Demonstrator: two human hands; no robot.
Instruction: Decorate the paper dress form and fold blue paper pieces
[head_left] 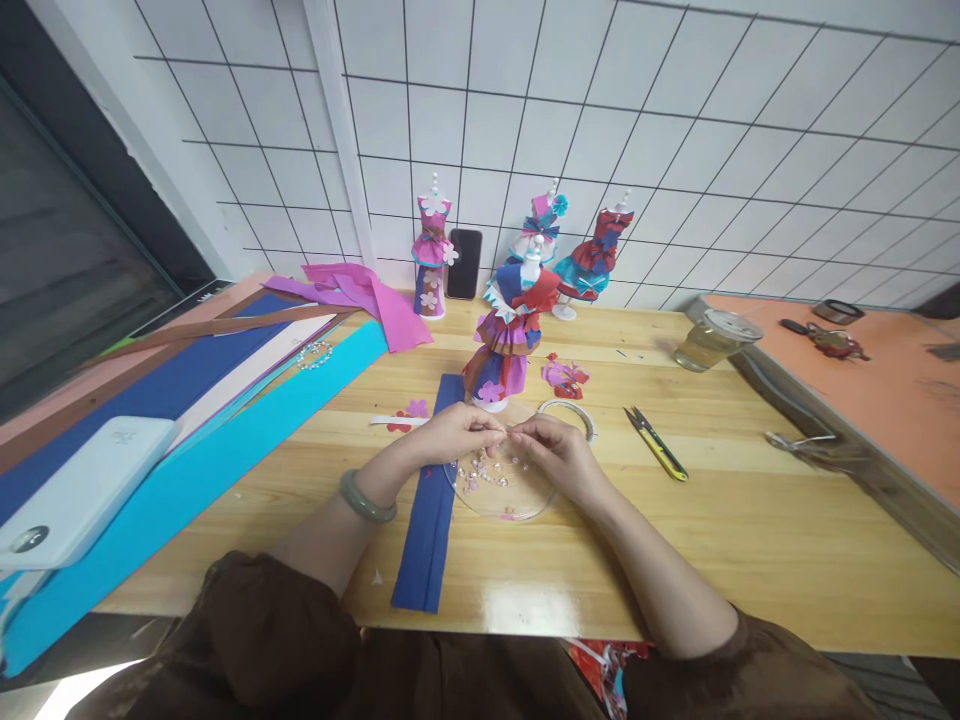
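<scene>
My left hand and my right hand come together with pinched fingertips over a clear round plate. Whatever lies between the fingertips is too small to make out. Small clear and pink beads are scattered on the plate. Just behind my hands stands a small dress form covered in red, blue, purple and brown crepe paper. A blue crepe paper strip runs under the plate's left side. To the right of the plate's far edge, a roll of tape lies flat.
Yellow-handled thread snips lie at right, before a cup of liquid. Three more dressed forms, including a pink one, stand by the tiled wall near a phone. Colored paper sheets and a white power bank occupy the left.
</scene>
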